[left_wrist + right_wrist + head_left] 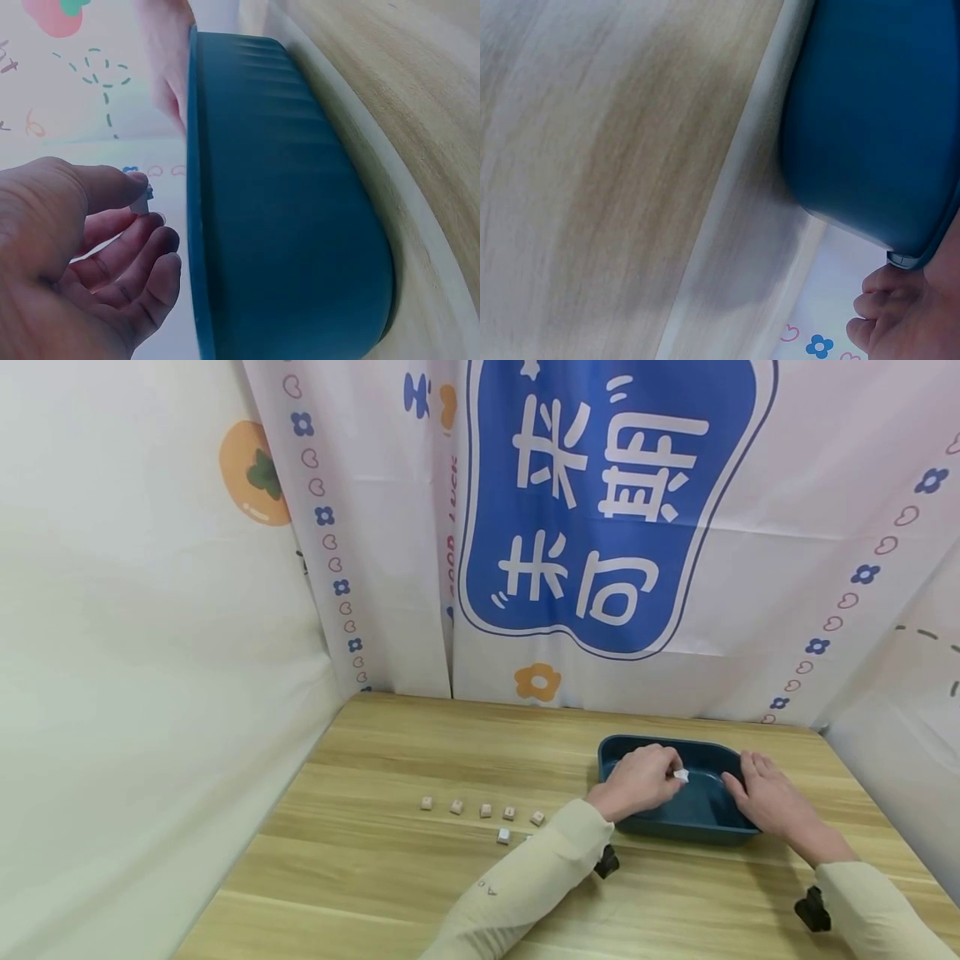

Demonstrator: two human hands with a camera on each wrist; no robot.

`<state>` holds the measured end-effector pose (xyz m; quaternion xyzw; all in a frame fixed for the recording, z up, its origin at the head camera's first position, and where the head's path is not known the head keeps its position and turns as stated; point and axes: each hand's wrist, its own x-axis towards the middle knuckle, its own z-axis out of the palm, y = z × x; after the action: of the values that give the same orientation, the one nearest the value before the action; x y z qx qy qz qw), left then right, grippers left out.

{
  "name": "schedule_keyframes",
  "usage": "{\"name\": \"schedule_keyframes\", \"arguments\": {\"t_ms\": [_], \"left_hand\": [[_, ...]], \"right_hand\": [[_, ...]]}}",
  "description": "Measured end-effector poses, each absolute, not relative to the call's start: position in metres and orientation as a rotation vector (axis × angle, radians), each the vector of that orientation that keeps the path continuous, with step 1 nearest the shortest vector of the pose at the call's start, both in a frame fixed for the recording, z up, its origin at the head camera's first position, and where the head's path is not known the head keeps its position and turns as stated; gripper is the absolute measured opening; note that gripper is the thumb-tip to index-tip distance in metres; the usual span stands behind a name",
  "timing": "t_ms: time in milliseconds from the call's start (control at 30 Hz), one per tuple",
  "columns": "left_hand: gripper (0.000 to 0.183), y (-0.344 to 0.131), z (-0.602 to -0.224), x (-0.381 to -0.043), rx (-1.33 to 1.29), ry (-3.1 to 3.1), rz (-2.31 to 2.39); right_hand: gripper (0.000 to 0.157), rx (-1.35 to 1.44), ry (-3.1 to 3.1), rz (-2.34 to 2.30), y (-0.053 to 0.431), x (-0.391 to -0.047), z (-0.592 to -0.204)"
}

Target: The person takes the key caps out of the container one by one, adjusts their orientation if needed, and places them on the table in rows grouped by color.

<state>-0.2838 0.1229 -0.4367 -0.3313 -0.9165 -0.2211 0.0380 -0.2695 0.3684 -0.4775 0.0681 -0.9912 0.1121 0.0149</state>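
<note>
Over the teal plastic bin (686, 833), my left hand (641, 779) pinches a small white keycap (681, 775) between thumb and fingertips. The left wrist view shows this keycap (141, 202) beside the bin's rim. At the bin's right side, my right hand (776, 797) grips the rim, its thumb toward the inside and its fingers over the outside. Several beige keycaps (485, 811) lie in a row on the table, left of the bin. In front of them sits a white keycap (503, 836); another is mostly hidden by my left sleeve.
The wooden table (360, 860) meets a printed curtain (390, 568) at its back edge. White cloth (150, 693) hangs along the left side, and more hangs at the right. Black wrist camera mounts (813, 910) show under both sleeves.
</note>
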Motion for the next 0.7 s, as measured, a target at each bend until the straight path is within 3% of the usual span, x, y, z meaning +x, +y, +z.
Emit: {"name": "schedule_keyframes", "arguments": {"t_ms": [700], "left_hand": [[0.017, 0.100, -0.422, -0.267, -1.084, -2.750, -0.652]], "right_hand": [[0.077, 0.207, -3.072, 0.325, 0.367, -0.268, -0.478]]}}
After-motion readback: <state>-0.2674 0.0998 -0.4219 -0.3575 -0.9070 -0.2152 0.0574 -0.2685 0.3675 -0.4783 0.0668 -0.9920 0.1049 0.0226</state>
